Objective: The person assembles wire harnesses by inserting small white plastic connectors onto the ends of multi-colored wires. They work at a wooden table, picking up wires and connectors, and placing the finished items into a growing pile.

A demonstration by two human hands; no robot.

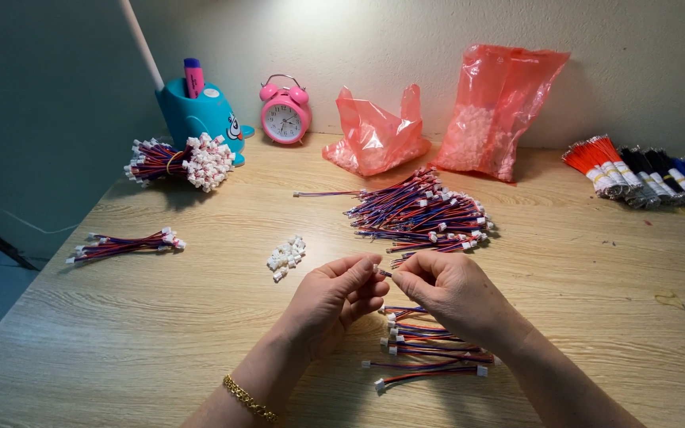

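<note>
Pinching a wire end (384,273) between them, the left hand (334,301) and right hand (449,293) are seating a connector, aligning pins just above the finished leads (430,349).

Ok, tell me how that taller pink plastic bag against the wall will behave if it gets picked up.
The taller pink bag looks thin and crinkled, so it would probably sag and fold. The small white pieces showing through its lower half would likely shift and pool downward. It leans on the wall, so a nudge might slump it over.

Small piece pinched between left hand (333,299) and right hand (445,292) is mostly hidden by fingertips; wire bundles (650,173) at far right are cut off by the edge
</note>
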